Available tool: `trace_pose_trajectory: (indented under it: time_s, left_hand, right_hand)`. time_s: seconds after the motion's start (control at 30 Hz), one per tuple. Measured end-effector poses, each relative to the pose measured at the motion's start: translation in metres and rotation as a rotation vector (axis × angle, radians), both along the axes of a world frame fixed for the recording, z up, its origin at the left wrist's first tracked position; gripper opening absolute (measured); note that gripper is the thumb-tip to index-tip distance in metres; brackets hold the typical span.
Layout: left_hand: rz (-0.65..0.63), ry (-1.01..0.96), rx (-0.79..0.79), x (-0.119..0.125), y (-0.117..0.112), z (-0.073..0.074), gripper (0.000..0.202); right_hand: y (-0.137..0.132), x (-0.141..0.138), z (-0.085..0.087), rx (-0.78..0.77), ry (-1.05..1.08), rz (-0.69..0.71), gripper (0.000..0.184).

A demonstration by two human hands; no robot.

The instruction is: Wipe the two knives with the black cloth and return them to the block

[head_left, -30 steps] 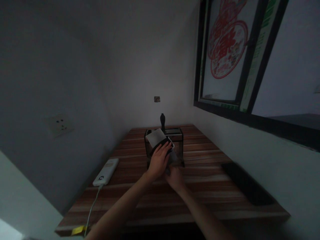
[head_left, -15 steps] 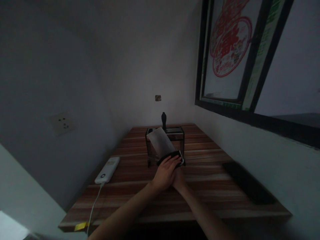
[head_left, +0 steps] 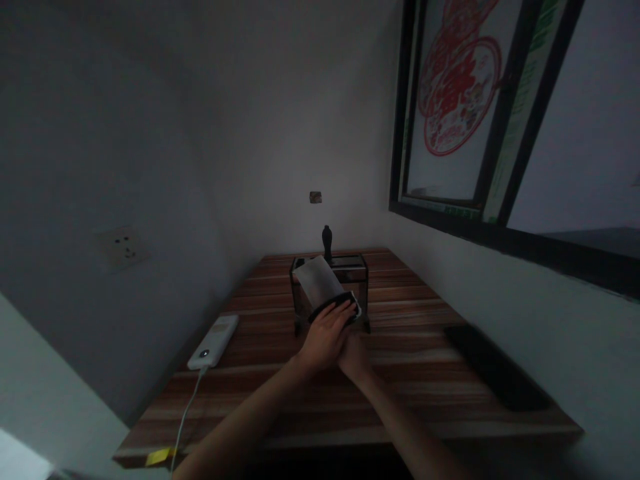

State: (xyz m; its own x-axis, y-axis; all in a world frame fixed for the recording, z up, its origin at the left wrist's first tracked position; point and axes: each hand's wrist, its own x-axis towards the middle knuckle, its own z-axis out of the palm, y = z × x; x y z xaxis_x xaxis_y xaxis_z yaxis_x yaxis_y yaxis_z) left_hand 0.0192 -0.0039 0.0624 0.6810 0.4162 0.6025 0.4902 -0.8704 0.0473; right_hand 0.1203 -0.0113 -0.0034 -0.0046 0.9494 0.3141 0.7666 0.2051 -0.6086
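My left hand (head_left: 326, 337) lies over a black cloth (head_left: 334, 306) and presses it against a pale, tilted sheet (head_left: 319, 283) that leans out of a black wire rack (head_left: 360, 280) at the back of the wooden desk (head_left: 400, 373). My right hand (head_left: 353, 357) is just below and mostly hidden behind the left one; it seems to grip the lower end of the same sheet. The light is dim, so I cannot make out the fingers of the right hand.
A white power bank (head_left: 214, 341) with a cable (head_left: 184, 417) lies at the desk's left side. A flat black slab (head_left: 495, 367) rests at the right. A small dark figurine (head_left: 327, 241) stands behind the rack. A wall socket (head_left: 123, 248) is at left, a window frame (head_left: 400, 133) at right.
The cloth and my left hand slid down the sheet toward its near end, then came back up a little. The right hand stayed underneath.
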Motion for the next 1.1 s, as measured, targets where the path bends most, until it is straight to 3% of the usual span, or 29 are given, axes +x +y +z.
trace_pose_trajectory:
  time_s: [0.1,0.43,0.67,0.9,1.1]
  left_hand:
    - [0.029,-0.026,0.032,-0.002,0.008,0.006,0.042]
    - [0.095,-0.158,0.084,-0.012,0.038,0.036,0.041]
    - [0.168,-0.238,0.101,-0.018,0.059,0.054,0.039]
    - [0.228,-0.336,0.123,-0.017,0.069,0.061,0.04]
    - [0.232,-0.311,0.115,-0.013,0.063,0.056,0.041]
  right_hand:
    - [-0.001,0.0,0.004,0.014,0.018,0.032,0.023]
    - [-0.005,0.0,0.007,0.026,-0.1,-0.104,0.023]
    - [-0.005,-0.001,0.007,0.037,-0.111,-0.102,0.025]
    - [-0.006,-0.002,0.009,0.02,-0.113,-0.121,0.026]
    - [-0.007,-0.002,0.01,0.007,-0.117,-0.115,0.026]
